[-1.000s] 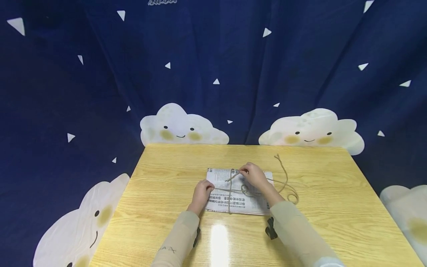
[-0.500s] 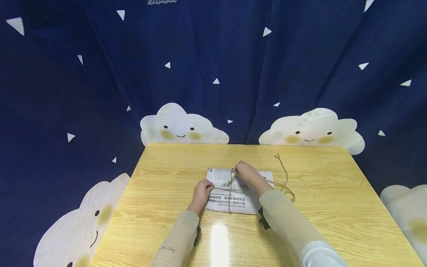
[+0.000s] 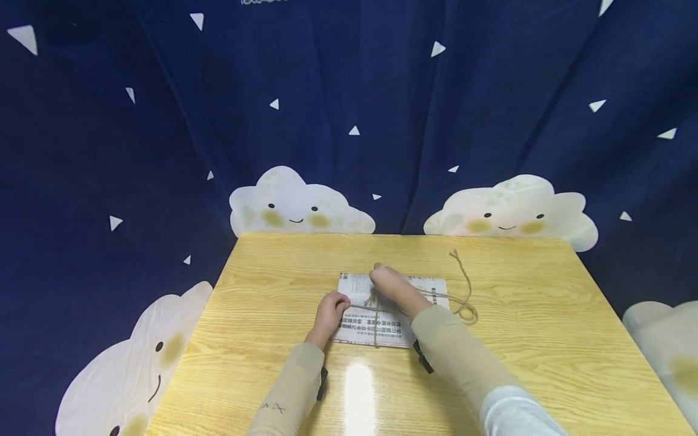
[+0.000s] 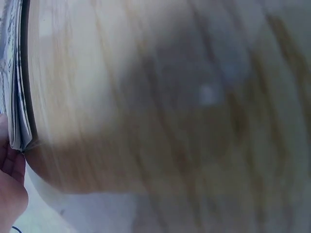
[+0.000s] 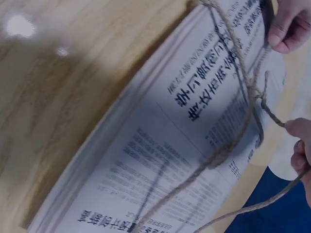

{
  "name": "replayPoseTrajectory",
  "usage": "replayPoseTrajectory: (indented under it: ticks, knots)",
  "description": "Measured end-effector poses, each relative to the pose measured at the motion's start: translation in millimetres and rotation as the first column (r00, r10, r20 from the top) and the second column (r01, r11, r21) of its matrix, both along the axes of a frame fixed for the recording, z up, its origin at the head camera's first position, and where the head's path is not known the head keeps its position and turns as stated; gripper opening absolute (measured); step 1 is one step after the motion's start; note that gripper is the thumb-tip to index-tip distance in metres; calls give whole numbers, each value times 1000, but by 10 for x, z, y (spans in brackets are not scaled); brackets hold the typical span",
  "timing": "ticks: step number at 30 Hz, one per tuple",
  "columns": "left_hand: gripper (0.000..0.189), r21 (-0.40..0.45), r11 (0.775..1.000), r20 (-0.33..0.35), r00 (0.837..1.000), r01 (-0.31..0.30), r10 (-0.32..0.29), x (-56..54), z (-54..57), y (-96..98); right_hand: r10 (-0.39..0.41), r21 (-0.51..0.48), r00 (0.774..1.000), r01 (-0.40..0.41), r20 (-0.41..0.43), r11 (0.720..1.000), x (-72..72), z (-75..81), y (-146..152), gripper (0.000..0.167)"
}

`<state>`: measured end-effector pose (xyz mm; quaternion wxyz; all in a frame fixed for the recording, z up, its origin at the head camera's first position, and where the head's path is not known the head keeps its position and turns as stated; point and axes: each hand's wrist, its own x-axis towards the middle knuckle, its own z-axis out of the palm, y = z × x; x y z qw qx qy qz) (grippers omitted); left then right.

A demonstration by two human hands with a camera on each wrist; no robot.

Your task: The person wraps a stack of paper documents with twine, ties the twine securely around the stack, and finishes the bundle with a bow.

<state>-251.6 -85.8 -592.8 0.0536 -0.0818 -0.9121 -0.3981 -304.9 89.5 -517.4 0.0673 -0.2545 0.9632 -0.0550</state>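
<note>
1. A flat stack of newspapers (image 3: 360, 327) lies on the wooden table (image 3: 272, 272), between the two hands and near the middle of the tabletop.
2. Brown string (image 5: 221, 153) crosses the stack both ways, one strand running front to back and another from side to side, meeting on the upper face.
3. The left hand (image 3: 329, 313) grips the stack at its left edge. Its thumb lies on top, at the string, and its other fingers are bent against the side; they sit at the border of the left wrist view, so their exact hold is hard to judge.
4. The right hand (image 3: 391, 283) is over the far part of the stack, left of its middle. Its thumb and fingers are together, clamped on a length of string that leads from the crossing.
5. Loose string passes over the right edge of the newspapers, curls on the table and reaches toward the back.
6. Pale sleeves cover both forearms, the left sleeve (image 3: 297, 381) bearing dark marks.
7. Behind the table hangs a dark blue curtain (image 3: 349, 72) with white triangles and smiling clouds.
</note>
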Motion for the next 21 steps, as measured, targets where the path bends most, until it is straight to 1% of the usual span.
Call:
replayPoseTrajectory:
  ticks: [3,5,8,10,13,16,17,21]
  knots:
    - [5,6,1000,6,1000,4,-4,-6,-1,-8,67,-6,998,-66,11,998,33,-35,-14,11]
    - [5,11,1000,22,1000,1,-1,-12,-4,-11,86,-12,996,-86,30,996,50,-75,-9,15]
    - [5,24,1000,38,999,-6,5,-20,-13,-10,90,-49,993,-86,80,995,78,-124,11,20]
    - [5,30,1000,40,999,-10,9,-23,-20,-10,87,-68,989,-79,116,995,92,-148,27,20]
    - [5,40,999,29,1000,-13,12,-17,-19,-12,123,-84,983,-112,134,990,113,-157,50,15]
    - [5,44,999,21,1000,-14,14,-11,-19,-15,188,-115,974,-174,126,978,131,-166,72,11]
    - [5,47,999,23,1000,-15,14,-10,-17,-15,213,-125,970,-198,119,972,138,-171,84,12]
    - [5,55,998,45,999,-19,17,-12,-21,-13,252,-137,959,-234,132,963,170,-193,126,16]
